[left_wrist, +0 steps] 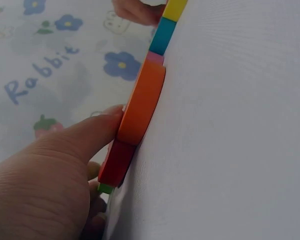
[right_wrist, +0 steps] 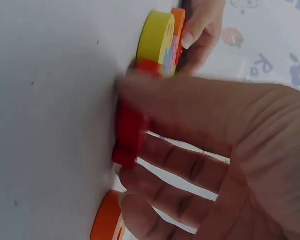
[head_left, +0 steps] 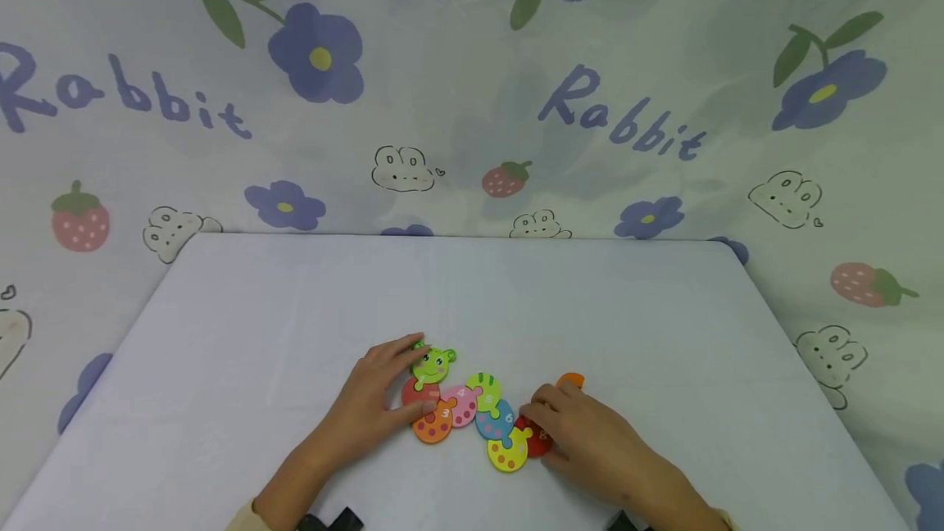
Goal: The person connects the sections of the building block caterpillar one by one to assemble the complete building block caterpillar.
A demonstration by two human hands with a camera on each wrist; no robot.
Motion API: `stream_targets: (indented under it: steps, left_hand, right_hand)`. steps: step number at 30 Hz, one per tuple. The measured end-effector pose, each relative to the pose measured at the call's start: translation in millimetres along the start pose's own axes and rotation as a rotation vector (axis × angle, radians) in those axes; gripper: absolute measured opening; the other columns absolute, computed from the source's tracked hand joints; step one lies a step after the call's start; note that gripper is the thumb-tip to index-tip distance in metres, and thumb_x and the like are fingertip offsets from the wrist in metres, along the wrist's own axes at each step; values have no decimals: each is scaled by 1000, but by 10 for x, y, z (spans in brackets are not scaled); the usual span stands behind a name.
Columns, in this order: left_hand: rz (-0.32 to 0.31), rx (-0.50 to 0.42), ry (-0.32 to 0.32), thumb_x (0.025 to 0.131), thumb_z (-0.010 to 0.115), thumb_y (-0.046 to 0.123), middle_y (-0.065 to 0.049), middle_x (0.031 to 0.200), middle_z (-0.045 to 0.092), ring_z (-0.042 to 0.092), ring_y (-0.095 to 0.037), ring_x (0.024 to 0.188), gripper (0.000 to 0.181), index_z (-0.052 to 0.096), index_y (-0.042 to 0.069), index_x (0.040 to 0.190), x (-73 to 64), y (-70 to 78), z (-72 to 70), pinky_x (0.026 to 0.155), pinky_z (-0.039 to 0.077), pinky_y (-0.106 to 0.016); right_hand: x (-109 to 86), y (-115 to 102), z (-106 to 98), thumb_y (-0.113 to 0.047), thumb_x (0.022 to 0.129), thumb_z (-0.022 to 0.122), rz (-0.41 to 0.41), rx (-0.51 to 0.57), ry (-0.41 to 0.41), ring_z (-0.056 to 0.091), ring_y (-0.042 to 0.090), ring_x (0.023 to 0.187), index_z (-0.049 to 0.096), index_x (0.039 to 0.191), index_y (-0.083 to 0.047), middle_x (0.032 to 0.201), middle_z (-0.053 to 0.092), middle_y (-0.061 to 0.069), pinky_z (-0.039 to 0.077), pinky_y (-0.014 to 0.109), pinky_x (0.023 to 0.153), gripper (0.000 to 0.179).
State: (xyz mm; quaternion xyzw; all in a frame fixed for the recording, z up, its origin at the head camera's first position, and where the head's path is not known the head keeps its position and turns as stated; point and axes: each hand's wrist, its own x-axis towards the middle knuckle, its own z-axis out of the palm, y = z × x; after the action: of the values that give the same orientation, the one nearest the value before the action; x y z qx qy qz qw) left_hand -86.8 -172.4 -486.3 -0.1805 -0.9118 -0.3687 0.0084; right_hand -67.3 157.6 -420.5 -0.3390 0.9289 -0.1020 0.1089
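Observation:
A chain of caterpillar puzzle pieces lies on the white table. Its green smiling head piece (head_left: 431,366) is at the left end, followed by a red piece (head_left: 420,392), an orange piece marked 3 (head_left: 433,423), and pink, green, blue and yellow ones. My left hand (head_left: 372,400) rests by the head, its thumb touching the chain near the red and orange pieces and its fingers reaching along the head. At the chain's right end, my right hand (head_left: 590,441) pinches a red puzzle piece (right_wrist: 131,125) beside the yellow piece (head_left: 508,452).
Another orange piece (head_left: 571,381) lies just beyond my right hand, partly hidden by it. Around the white tabletop (head_left: 295,310) hangs a cloth (head_left: 457,88) printed with flowers, rabbits and strawberries.

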Motion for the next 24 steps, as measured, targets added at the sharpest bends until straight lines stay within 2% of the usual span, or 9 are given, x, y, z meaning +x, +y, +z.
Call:
stream_targets:
  steps: [3, 8, 10, 16, 19, 24]
  left_hand:
    - [-2, 0, 2, 85, 86, 48, 6, 162, 43, 40, -23, 145, 76, 58, 20, 150, 1, 8, 0, 115, 35, -61]
    - [2, -4, 0, 86, 85, 50, 7, 162, 43, 40, -23, 146, 76, 58, 20, 150, 5, 19, -1, 116, 35, -60]
    - [6, -4, 2, 86, 84, 51, 7, 162, 43, 40, -23, 146, 76, 58, 20, 150, 4, 18, -2, 116, 35, -60]
    - [16, -15, 8, 86, 85, 49, 5, 161, 45, 41, -23, 145, 75, 59, 18, 149, 1, 14, 3, 116, 35, -60]
    - [14, -14, 1, 86, 84, 50, 5, 161, 44, 41, -23, 145, 75, 59, 17, 150, 2, 12, 10, 116, 34, -60]
    - [7, 4, 9, 85, 86, 47, 5, 161, 45, 42, -24, 144, 75, 60, 16, 148, -14, 4, -3, 115, 35, -60]
  right_hand:
    - [-9, 2, -13, -32, 82, 92, 10, 17, -12, 59, 15, 110, 71, 129, -16, 121, 63, -4, 58, 34, 92, 54]
    - [-52, 50, -82, -31, 83, 91, 45, 36, -9, 60, 15, 112, 72, 129, -18, 122, 63, -4, 60, 33, 89, 52]
    - [-68, 78, -139, -28, 81, 92, 82, 36, -9, 60, 16, 115, 72, 130, -17, 123, 64, -4, 60, 34, 90, 53]
    - [-143, 203, -348, -24, 82, 91, 262, 83, 9, 62, 19, 118, 70, 135, -19, 127, 67, -3, 59, 42, 93, 58]
    - [-222, 289, -414, -22, 84, 90, 313, 103, 31, 63, 23, 120, 69, 137, -19, 129, 67, -1, 58, 46, 95, 57]
    - [-373, 398, -409, -27, 85, 88, 387, 156, -30, 64, 27, 120, 68, 137, -19, 130, 67, 2, 57, 53, 94, 57]
